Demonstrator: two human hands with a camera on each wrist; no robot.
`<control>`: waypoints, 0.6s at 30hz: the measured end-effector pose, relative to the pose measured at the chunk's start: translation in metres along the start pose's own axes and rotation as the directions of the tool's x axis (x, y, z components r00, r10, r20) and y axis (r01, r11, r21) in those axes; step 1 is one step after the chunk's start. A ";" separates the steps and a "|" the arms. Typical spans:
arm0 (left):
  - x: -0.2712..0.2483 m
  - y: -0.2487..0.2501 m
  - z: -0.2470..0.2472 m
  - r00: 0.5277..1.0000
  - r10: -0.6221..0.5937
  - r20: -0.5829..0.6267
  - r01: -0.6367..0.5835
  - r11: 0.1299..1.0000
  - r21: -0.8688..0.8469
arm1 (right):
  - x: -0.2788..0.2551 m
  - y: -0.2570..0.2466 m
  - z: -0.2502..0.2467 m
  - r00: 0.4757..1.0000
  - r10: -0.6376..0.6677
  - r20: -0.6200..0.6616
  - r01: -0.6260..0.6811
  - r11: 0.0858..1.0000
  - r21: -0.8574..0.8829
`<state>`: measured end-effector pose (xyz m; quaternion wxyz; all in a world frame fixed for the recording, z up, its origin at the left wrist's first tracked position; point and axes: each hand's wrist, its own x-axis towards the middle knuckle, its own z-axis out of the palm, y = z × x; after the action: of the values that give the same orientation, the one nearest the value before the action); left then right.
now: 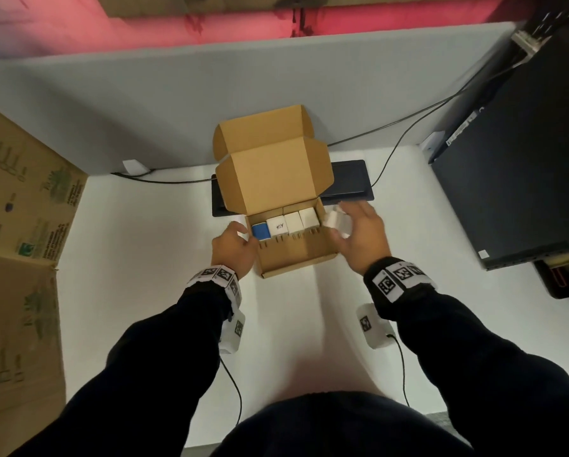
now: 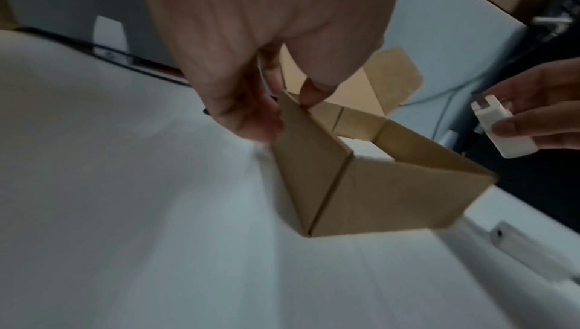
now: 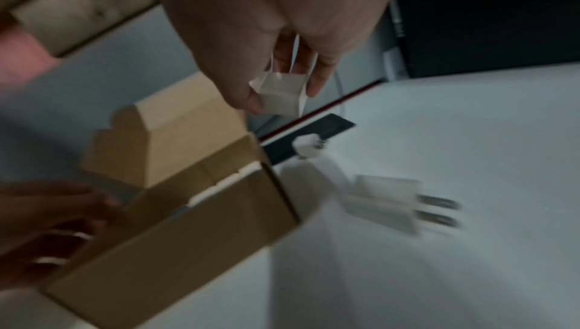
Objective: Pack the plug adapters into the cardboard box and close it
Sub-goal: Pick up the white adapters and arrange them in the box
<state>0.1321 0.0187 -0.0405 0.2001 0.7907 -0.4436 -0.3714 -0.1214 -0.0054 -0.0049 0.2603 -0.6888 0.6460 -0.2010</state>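
Plug adapters are filling the open brown cardboard box (image 1: 296,249) sitting on the white counter (image 1: 151,265) between the hands. Left hand (image 1: 232,250) is pinching the box's left wall, probably steadying it. Right hand (image 1: 364,239) is gripping one white plug adapter (image 1: 337,222) just beside the right wall, likely bringing it in. Beyond the fingers, a blue adapter (image 1: 260,231) and three white ones (image 1: 293,223) are lining the far row. Two loose white adapters (image 3: 386,204) are lying blurred past the right hand.
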 end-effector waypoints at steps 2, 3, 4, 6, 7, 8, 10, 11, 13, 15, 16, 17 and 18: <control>0.004 -0.002 0.000 0.998 -0.044 0.051 0.049 0.994 -0.096 | 0.006 -0.025 0.013 0.990 -0.064 0.129 0.067 0.998 -0.020; 0.005 -0.002 0.000 0.997 -0.055 0.062 0.062 0.991 -0.122 | 0.009 -0.035 0.022 0.976 -0.079 0.204 0.090 0.995 -0.044; 0.005 0.000 -0.001 0.995 -0.065 0.070 0.075 0.987 -0.145 | 0.011 -0.044 0.031 0.958 -0.079 0.276 0.106 0.991 -0.084; 0.002 0.006 -0.004 0.993 -0.086 0.078 0.099 0.978 -0.183 | 0.014 -0.056 0.049 0.917 -0.056 0.394 0.149 0.967 -0.208; 0.002 0.008 -0.005 0.991 -0.105 0.084 0.120 0.973 -0.196 | 0.016 -0.060 0.057 0.896 -0.046 0.441 0.180 0.946 -0.268; 0.002 0.009 -0.006 0.988 -0.123 0.092 0.140 0.967 -0.212 | 0.017 -0.064 0.064 0.877 -0.034 0.480 0.209 0.925 -0.316; 0.002 0.009 -0.006 0.984 -0.146 0.103 0.166 0.960 -0.224 | 0.017 -0.069 0.075 0.858 -0.006 0.514 0.244 0.885 -0.396; 0.003 0.008 -0.006 0.983 -0.152 0.103 0.172 0.960 -0.222 | 0.017 -0.071 0.079 0.852 0.008 0.523 0.255 0.867 -0.428; 0.005 0.006 -0.005 0.982 -0.155 0.106 0.175 0.962 -0.212 | 0.019 -0.074 0.086 0.849 0.023 0.528 0.269 0.842 -0.468; 0.006 0.006 -0.005 0.980 -0.160 0.118 0.183 0.959 -0.218 | 0.021 -0.074 0.091 0.849 0.025 0.528 0.266 0.843 -0.468; 0.006 0.006 -0.004 0.978 -0.165 0.129 0.190 0.956 -0.224 | 0.021 -0.073 0.092 0.850 0.023 0.526 0.259 0.852 -0.455; 0.006 0.005 -0.004 0.975 -0.171 0.139 0.199 0.953 -0.227 | 0.022 -0.072 0.092 0.855 0.017 0.519 0.248 0.865 -0.437; 0.006 0.006 -0.004 0.975 -0.170 0.141 0.199 0.953 -0.227 | 0.022 -0.070 0.092 0.860 0.012 0.510 0.234 0.878 -0.417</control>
<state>0.1337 0.0108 -0.0369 0.2315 0.7750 -0.3306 -0.4863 -0.0080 -0.0158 -0.0349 0.2325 -0.7960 0.5438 0.1289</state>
